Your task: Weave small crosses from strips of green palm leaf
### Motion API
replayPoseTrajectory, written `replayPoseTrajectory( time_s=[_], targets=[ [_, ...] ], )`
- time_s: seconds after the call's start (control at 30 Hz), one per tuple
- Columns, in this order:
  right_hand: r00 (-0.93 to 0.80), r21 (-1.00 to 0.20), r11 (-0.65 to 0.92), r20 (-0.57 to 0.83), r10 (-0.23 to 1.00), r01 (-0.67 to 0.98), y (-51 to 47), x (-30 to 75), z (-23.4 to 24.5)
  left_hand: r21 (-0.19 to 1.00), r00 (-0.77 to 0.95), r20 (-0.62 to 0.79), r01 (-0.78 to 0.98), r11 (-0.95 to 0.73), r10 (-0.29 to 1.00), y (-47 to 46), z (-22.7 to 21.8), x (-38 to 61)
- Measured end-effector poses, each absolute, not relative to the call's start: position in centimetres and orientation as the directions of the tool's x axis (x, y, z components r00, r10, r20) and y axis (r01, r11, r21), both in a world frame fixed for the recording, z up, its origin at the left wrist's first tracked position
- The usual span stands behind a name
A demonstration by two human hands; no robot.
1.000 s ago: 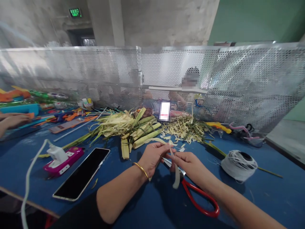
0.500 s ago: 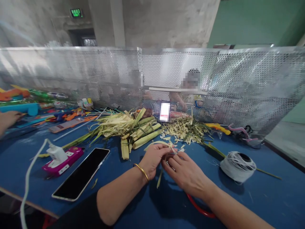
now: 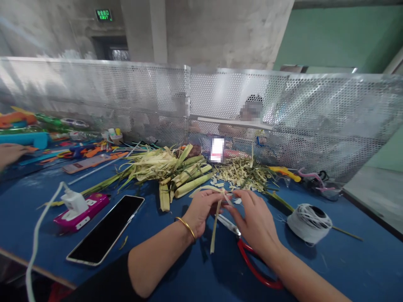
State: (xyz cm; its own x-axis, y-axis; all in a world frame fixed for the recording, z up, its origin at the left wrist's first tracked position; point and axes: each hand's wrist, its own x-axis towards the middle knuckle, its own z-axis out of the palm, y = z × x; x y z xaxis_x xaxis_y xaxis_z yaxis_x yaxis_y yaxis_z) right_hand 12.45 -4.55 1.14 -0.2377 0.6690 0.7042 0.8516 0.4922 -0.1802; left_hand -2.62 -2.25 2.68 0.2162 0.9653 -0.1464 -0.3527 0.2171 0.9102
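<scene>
My left hand (image 3: 203, 209), with a gold bangle at the wrist, pinches pale strips of plant husk between thumb and fingers. One husk strip (image 3: 214, 230) hangs down below the fingertips, and another curves out to the left. Close beside it, my right hand (image 3: 253, 214) has its thumb and fingers at the end of a whitish strip; its fingertips are partly hidden. Under the right hand, scissors (image 3: 252, 260) with red handles lie on the blue table (image 3: 189, 272), blades pointing toward the left hand.
Beyond my hands lie plant stalks (image 3: 193, 184) and a heap of shavings (image 3: 242, 172). A ball of white string (image 3: 309, 224) is at right. At left are a phone (image 3: 107, 228) and a pink power strip (image 3: 81, 213). A perforated metal screen (image 3: 151, 92) stands behind; another person's hand (image 3: 11, 154) is far left.
My right hand has lifted and shifted slightly right, uncovering the scissors. The hanging husk strip has swung more into view between the hands. My left hand stays nearly in place.
</scene>
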Motion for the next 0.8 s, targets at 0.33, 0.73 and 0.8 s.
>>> replayPoseTrajectory(
  time_s=[0.33,0.73,0.8],
  targets=[
    [-0.322,-0.335,0.511,0.481,0.815,0.791,-6.1,12.3,-0.2,0.947,0.140,-0.128,-0.278,0.163,0.982,-2.1,2.3,-2.6],
    [-0.533,0.039,0.620,0.556,0.638,0.784,-6.4,12.7,-0.3,0.970,0.199,-0.083,-0.209,0.125,0.976,-2.0,2.1,-2.6],
    [-0.548,0.007,0.647,0.537,0.641,0.763,-6.8,12.6,-0.1,0.976,0.188,-0.070,-0.190,0.106,0.980,-1.9,2.0,-2.6]
  ],
)
